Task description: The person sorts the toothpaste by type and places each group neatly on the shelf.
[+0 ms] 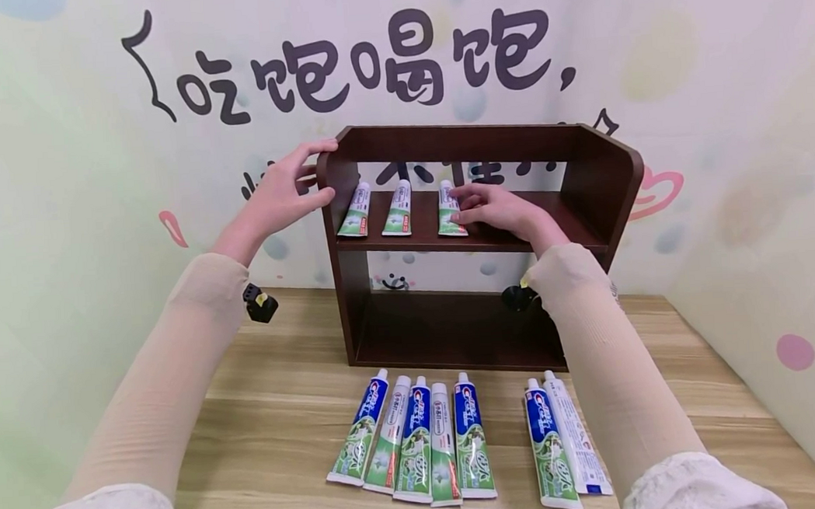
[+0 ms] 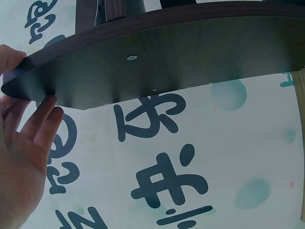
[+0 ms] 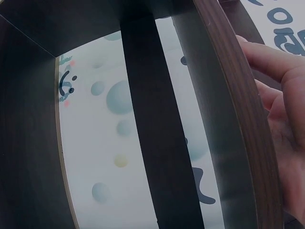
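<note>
In the head view, my left hand [image 1: 277, 203] holds the left side panel of a dark brown shelf [image 1: 453, 305], thumb at the front edge. The left wrist view shows this hand [image 2: 23, 164] with fingertips against the panel's outer face [image 2: 157, 57]. On the upper board, my right hand [image 1: 501, 210] touches the right side of a green-and-white toothpaste tube [image 1: 447, 215] with thumb and fingertips. Two similar tubes [image 1: 356, 215] [image 1: 398, 212] lie to its left. In the right wrist view, the board hides the tube and part of my right hand [image 3: 286, 90].
Several toothpaste tubes [image 1: 413, 441] lie side by side on the wooden table [image 1: 265, 442] before the shelf. Farther right, a blue-and-green tube [image 1: 551, 448] and a white tube [image 1: 577, 439] lie near my right forearm. A patterned wall stands behind.
</note>
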Tool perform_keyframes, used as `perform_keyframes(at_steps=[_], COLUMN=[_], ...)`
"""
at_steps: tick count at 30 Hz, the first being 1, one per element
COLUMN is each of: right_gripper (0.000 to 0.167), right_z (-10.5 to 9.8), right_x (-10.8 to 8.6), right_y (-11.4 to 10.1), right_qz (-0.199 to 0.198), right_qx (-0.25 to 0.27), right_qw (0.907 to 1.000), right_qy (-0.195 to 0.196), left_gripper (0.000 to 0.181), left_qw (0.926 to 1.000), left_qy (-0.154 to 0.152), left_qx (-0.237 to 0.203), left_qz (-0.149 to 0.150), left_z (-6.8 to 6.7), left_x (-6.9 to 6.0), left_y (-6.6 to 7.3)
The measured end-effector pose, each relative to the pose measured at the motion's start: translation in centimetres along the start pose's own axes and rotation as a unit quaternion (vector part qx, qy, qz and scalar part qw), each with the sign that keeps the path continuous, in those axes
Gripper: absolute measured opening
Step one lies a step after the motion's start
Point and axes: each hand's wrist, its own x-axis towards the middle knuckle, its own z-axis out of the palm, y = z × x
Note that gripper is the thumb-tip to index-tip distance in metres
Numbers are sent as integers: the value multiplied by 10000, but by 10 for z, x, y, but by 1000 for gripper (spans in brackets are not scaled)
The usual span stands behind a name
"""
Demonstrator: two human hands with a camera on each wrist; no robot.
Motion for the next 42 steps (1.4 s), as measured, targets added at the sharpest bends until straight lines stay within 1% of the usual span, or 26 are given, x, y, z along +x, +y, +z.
perform_keyframes(at_steps=[13, 18, 22, 24, 28, 30, 35, 42], right_gripper=[61, 62, 64, 64, 64, 64, 64, 61], right_z=[0, -2, -3, -3, -6, -7, -7, -6], right_x=[0, 2, 2, 1, -1, -3, -11, -22], right_y=[1, 1, -1, -5, -14, -19, -31, -39], right_qz=[-55, -66, -124, -204, -422, -510, -772, -1191], right_qx=[24, 140, 42, 27, 230, 248, -25, -143], right_qw=[10000, 9998, 9998, 9994, 9975, 9965, 9933, 9871], right_qy=[-8, 83, 181, 280, 512, 617, 863, 1064], left_gripper=[57, 57, 57, 57, 57, 57, 57, 58], left_qw=[10000, 10000, 10000, 10000, 10000, 10000, 10000, 10000], left_qy=[-22, -59, -79, -76, -35, -21, -23, -21], left_qx=[-18, 15, 25, 31, 39, 38, 20, 24], left_qz=[16, -20, -38, -39, -7, 4, 8, 52], left_z=[0, 0, 0, -1, -1, -1, -1, 0], left_x=[1, 1, 0, 0, 0, 0, 0, 1], left_y=[-1, 0, 0, 0, 1, 2, 1, 0])
